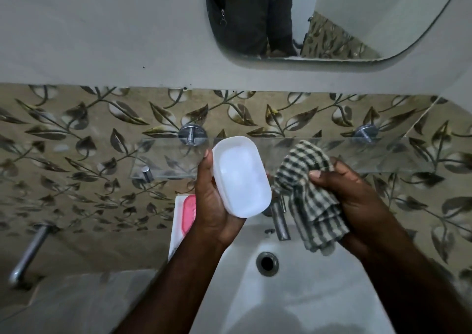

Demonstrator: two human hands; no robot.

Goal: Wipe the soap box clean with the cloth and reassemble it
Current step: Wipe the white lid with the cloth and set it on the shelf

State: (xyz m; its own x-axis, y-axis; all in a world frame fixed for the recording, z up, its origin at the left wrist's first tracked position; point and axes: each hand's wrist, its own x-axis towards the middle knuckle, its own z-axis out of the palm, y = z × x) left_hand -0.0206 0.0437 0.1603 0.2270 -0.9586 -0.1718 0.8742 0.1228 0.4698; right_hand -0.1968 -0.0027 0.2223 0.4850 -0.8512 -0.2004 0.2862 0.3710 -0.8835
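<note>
A white plastic soap box half (242,176) is held over the sink in my left hand (213,206), hollow side facing me, and it looks empty. My right hand (357,200) grips a bunched green-and-cream checked cloth (310,198) just right of the box half, a small gap apart from it. On the sink's left rim lies another white piece holding something pink (185,213), mostly hidden behind my left wrist.
A white sink (306,295) with its drain hole (267,263) is below my hands, and a chrome tap (279,218) stands between them. A glass shelf (166,160) on chrome pegs juts from the leaf-patterned tile wall. A mirror (357,14) hangs above; a chrome pipe (28,254) sticks out far left.
</note>
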